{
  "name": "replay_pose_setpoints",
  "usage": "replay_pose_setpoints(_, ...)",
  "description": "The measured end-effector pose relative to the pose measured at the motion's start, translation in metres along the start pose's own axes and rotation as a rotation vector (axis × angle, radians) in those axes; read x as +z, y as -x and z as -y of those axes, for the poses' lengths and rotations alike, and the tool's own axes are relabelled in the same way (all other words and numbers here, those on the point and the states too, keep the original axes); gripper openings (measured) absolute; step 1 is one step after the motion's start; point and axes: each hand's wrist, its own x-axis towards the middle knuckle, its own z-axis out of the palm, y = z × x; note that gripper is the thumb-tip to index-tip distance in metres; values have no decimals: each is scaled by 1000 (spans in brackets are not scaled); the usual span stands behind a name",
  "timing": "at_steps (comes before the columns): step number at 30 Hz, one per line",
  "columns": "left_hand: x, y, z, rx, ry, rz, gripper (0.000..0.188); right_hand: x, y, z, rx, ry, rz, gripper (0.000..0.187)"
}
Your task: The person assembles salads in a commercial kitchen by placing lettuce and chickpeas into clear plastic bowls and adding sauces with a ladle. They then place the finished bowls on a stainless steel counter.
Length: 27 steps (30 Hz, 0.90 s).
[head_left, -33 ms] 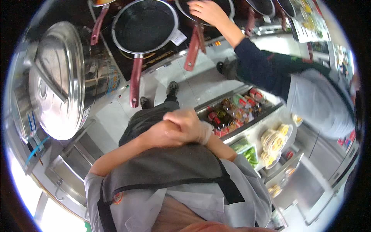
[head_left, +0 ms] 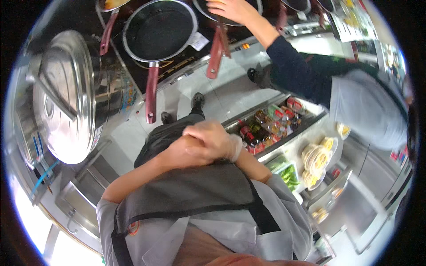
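My left hand (head_left: 183, 151) and my right hand (head_left: 214, 139) are clasped together in front of my grey apron (head_left: 182, 195). Their fingers are closed over one another, slightly blurred, and no object shows between them. A pale, see-through band (head_left: 236, 149) circles my right wrist. Beyond my hands, on a black cooktop, sits a dark frying pan (head_left: 159, 33) with a red handle and a white tag. Neither hand touches it. Another person's hand (head_left: 233, 9) reaches over a second pan (head_left: 214, 53), whose red handle points toward me.
A large pot with a shiny metal lid (head_left: 66, 97) stands at the left. On the right, an open drawer of bottles (head_left: 266, 126) adjoins a counter with bowls of yellow food (head_left: 316, 157) and a tray of green vegetables (head_left: 289, 177). The other person's dark sleeve (head_left: 297, 73) crosses the upper right.
The whole view has shifted slightly, so the pans sit a little farther left. My hands stay clasped, with only slight motion. The other person's hand remains over the second pan.
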Motion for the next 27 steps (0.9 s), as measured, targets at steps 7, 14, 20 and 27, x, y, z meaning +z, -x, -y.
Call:
replay_pose_setpoints(7, 12, -38, -18, -94, -644, 220, 30, -18, 13, -11, -7, -128, -144, 36)
replay_pose_setpoints(14, 27, -71, -1, -239, -479, 310, 25, -41, 33, -49, 24, -80, -159, 41)
replay_pose_setpoints(20, 27, -101, 0, -200, -318, 161, 7, -54, 33, -59, 2, -86, -265, 39)
replay_pose_setpoints(27, 19, -99, 20, 77, -502, 122, 10, -58, 19, -69, -88, -15, -323, 27)
